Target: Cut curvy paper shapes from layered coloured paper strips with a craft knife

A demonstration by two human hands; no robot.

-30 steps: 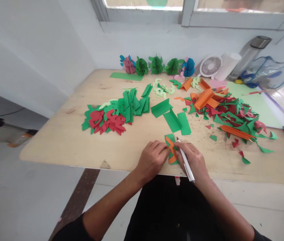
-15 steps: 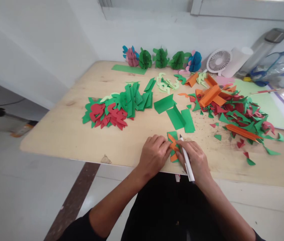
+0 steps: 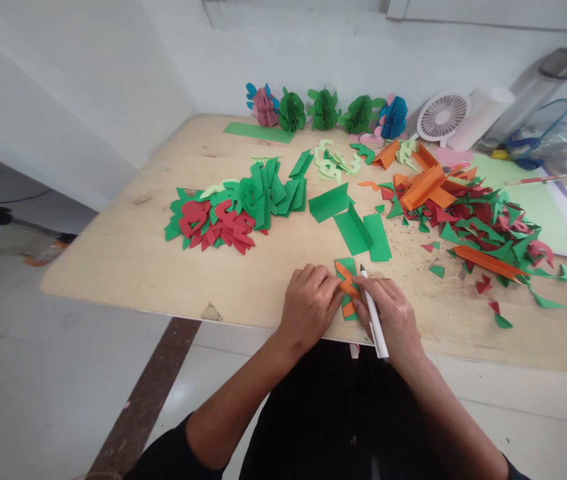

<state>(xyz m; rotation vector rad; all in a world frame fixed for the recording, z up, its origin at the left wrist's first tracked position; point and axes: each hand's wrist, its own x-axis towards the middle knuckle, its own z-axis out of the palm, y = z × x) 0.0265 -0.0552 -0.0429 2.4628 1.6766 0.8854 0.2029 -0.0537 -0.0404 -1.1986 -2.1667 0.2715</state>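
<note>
At the frame's lower centre, the left hand [image 3: 309, 303] touched the orange cutout [image 3: 345, 275] on green paper [image 3: 351, 265], whether pinching or pressing unclear, while the right hand [image 3: 389, 312] gripped a pen [image 3: 374, 319] and likely helped steady the cutout.

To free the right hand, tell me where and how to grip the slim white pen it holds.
Probably pinch the slim white pen by its rear end, from the person's body side: it slants across the right hand, dark tip forward, rear end uncovered.
</note>
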